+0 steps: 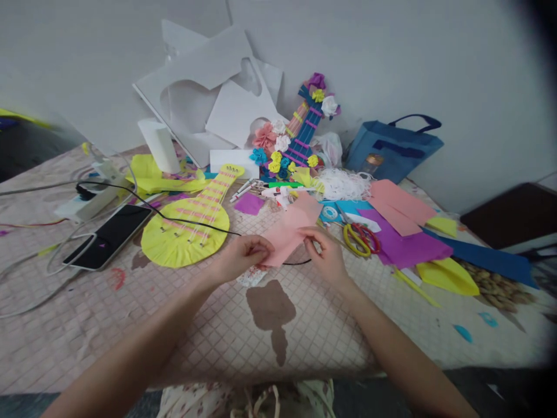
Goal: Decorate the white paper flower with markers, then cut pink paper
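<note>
Between my two hands is a piece of pink crepe paper (285, 232), raised a little over the table. The fingers of my left hand (248, 253) pinch its lower left edge. At its right edge my right hand (324, 251) grips it between thumb and fingertips. Left of the paper lies a yellow paper-covered toy lute (187, 244) with pink bands and white strings on its neck. A black cable (174, 219) crosses over the lute and passes beneath the paper. Scissors with yellow and red handles (360, 239) rest just right of my right hand.
A phone (111, 235) and a power strip (89, 191) with cables lie at left. Flower-trimmed paper instruments (304, 133) lean at the back beside white cut boards (195, 75). Purple paper (402, 241), white string (343, 184) and a blue bag (391, 151) are at right.
</note>
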`<state>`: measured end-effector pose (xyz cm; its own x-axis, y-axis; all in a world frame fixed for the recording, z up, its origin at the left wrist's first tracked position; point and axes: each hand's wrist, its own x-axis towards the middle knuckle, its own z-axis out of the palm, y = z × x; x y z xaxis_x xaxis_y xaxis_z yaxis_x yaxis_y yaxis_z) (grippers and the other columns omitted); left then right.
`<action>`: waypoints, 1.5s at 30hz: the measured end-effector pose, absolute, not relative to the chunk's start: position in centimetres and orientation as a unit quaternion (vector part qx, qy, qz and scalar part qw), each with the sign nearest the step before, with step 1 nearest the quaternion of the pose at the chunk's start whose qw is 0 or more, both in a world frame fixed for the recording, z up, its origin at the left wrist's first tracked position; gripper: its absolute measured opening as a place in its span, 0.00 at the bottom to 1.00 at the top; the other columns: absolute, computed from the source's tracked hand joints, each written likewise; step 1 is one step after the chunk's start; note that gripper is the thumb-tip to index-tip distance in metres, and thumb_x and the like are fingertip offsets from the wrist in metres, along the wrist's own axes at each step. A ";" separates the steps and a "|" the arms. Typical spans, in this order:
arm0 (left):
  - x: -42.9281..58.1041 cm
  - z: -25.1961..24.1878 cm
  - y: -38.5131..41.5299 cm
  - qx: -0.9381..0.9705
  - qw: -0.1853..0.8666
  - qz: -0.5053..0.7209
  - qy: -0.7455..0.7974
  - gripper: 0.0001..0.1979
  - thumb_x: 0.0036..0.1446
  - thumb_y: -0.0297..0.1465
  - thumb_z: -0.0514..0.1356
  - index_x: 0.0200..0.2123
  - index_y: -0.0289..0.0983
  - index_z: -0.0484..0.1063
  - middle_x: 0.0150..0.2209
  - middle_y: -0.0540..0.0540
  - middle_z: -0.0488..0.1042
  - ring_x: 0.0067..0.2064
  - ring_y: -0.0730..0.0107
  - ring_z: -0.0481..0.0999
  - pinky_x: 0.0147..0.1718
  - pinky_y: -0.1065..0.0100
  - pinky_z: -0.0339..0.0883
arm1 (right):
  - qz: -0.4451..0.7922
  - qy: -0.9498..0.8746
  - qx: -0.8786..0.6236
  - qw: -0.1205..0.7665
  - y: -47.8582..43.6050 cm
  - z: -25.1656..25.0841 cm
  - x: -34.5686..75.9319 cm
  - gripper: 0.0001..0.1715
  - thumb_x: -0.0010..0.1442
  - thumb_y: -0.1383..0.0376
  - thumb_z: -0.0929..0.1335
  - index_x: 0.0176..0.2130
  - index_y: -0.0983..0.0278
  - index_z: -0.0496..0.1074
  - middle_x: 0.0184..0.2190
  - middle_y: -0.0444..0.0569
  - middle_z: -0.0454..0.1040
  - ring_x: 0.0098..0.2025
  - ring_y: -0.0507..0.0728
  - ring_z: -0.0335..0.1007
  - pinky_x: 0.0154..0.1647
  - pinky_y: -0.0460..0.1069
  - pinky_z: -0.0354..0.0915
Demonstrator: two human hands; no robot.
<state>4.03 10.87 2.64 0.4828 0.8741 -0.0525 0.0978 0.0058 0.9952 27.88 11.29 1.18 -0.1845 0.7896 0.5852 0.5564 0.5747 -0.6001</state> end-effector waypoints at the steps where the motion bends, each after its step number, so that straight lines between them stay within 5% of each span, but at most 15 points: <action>1: 3.9 2.7 10.9 0.634 0.581 0.327 0.392 0.10 0.54 0.35 0.60 0.37 0.34 0.71 0.24 0.50 0.71 0.24 0.74 0.72 0.23 0.72 0.65 | 0.120 -0.760 -0.442 0.462 11.2 1.3 27.9 0.15 0.60 0.72 0.62 0.42 0.60 0.73 0.42 0.51 0.78 0.45 0.58 0.74 0.47 0.54 0.70; 6: 2.3 4.0 11.3 0.704 0.449 0.345 0.429 0.27 0.55 0.42 0.60 0.55 0.36 0.62 0.43 0.39 0.76 0.41 0.61 0.77 0.38 0.61 0.71 | 0.076 -0.757 -0.445 0.473 11.1 1.8 28.6 0.13 0.60 0.72 0.62 0.41 0.60 0.73 0.41 0.51 0.78 0.46 0.58 0.74 0.50 0.56 0.68; 11: 1.7 4.7 10.6 0.838 0.321 0.176 0.404 0.46 0.41 0.42 0.70 0.62 0.40 0.56 0.59 0.36 0.66 0.59 0.47 0.64 0.56 0.50 0.58 | 0.029 -0.749 -0.456 0.481 11.1 2.3 29.9 0.12 0.61 0.70 0.63 0.40 0.60 0.74 0.39 0.51 0.78 0.45 0.59 0.74 0.49 0.57 0.69; 21: 3.1 4.6 8.9 0.886 0.196 0.049 0.418 0.44 0.46 0.31 0.66 0.65 0.42 0.52 0.55 0.38 0.67 0.53 0.49 0.69 0.48 0.53 0.62 | 0.042 -0.608 -0.483 0.629 11.3 3.0 32.7 0.10 0.62 0.64 0.65 0.40 0.62 0.75 0.41 0.53 0.77 0.46 0.60 0.74 0.49 0.58 0.68; 35: 1.8 5.3 10.9 0.868 0.223 0.168 0.410 0.41 0.44 0.29 0.66 0.63 0.43 0.56 0.53 0.40 0.67 0.50 0.52 0.72 0.46 0.57 0.67 | 0.031 -0.599 -0.529 0.600 12.4 1.6 34.1 0.12 0.61 0.61 0.65 0.42 0.63 0.75 0.42 0.54 0.77 0.43 0.60 0.73 0.44 0.56 0.69; 45: 0.9 4.0 21.3 0.838 0.168 0.194 0.482 0.43 0.38 0.25 0.69 0.60 0.33 0.59 0.51 0.32 0.69 0.53 0.42 0.68 0.51 0.49 0.61 | -0.035 -0.645 -0.527 0.552 12.9 1.3 34.4 0.13 0.61 0.64 0.64 0.44 0.62 0.73 0.46 0.56 0.75 0.49 0.62 0.71 0.49 0.60 0.69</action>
